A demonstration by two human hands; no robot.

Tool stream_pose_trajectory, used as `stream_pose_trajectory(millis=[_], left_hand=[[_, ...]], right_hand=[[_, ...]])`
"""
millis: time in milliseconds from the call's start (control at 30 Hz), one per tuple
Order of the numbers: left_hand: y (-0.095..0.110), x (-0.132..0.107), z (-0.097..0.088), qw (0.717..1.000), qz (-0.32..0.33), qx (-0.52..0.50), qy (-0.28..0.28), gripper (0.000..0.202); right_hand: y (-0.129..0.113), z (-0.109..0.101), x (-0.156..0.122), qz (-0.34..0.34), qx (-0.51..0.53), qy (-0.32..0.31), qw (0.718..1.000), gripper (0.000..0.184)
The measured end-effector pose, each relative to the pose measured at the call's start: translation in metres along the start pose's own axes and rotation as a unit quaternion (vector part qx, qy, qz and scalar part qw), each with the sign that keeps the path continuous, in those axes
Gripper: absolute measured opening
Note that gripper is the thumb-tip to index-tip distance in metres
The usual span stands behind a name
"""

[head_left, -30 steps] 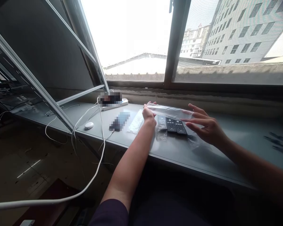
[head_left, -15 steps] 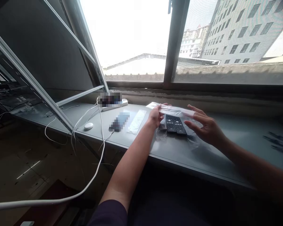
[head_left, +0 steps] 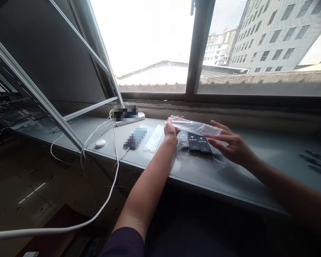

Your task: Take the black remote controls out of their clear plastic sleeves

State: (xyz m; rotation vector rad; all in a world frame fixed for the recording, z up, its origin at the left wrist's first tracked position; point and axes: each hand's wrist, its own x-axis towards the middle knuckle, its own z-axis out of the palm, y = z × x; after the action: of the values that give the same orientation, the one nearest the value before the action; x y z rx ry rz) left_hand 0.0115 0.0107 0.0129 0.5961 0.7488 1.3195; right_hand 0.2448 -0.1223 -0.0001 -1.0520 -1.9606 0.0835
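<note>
A long, clear plastic sleeve (head_left: 194,125) is stretched above the table. My left hand (head_left: 171,131) is closed on its left end. At its right end is my right hand (head_left: 231,142), thumb and fingers spread apart. One right fingertip shows through the translucent film; whether it lies inside or behind the sleeve I cannot tell. Below the sleeve, two black remote controls (head_left: 198,143) lie side by side on the table, their upper ends partly covered by the film. Crumpled clear plastic (head_left: 183,151) lies left of the remotes, and more plastic (head_left: 219,160) lies to their right.
Another flat plastic sleeve (head_left: 154,139) lies left of my left forearm. Beyond it are a blurred-out phone-like object (head_left: 135,138) on a cable, a round white item (head_left: 100,143) and a white power strip (head_left: 141,116). A white cable (head_left: 116,167) hangs over the table edge near a metal frame (head_left: 50,105).
My left hand has shifted slightly left, drawing the sleeve's left end with it. The sleeve's right end has dropped a little, and a right fingertip now shows through it.
</note>
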Motion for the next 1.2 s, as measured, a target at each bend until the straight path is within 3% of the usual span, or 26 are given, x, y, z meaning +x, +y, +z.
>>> stream_pose_trajectory(millis=[100, 367, 567, 967, 1133, 1200], left_hand=[[-0.001, 0.001, 0.000, 1.000, 0.000, -0.005, -0.020, 0.052], [-0.003, -0.007, 0.005, 0.982, -0.072, 0.076, -0.159, 0.037], [-0.003, -0.010, 0.006, 0.976, -0.059, 0.077, -0.196, 0.036], [0.000, -0.010, 0.006, 0.983, -0.084, 0.013, -0.165, 0.042], [0.004, -0.006, 0.003, 0.993, -0.046, -0.088, -0.057, 0.049], [0.007, -0.005, 0.002, 0.991, -0.040, -0.130, -0.006, 0.044]], right_hand=[[-0.002, 0.000, 0.000, -0.002, 0.006, -0.003, 1.000, 0.031], [-0.003, -0.001, -0.001, 0.008, 0.016, -0.005, 1.000, 0.035], [-0.002, -0.001, -0.001, -0.010, 0.022, -0.021, 0.999, 0.032], [-0.009, -0.003, 0.002, -0.017, 0.016, -0.009, 1.000, 0.035], [-0.007, -0.004, 0.002, -0.005, -0.012, 0.081, 0.997, 0.033], [-0.001, -0.004, 0.002, 0.009, -0.042, 0.078, 0.996, 0.033]])
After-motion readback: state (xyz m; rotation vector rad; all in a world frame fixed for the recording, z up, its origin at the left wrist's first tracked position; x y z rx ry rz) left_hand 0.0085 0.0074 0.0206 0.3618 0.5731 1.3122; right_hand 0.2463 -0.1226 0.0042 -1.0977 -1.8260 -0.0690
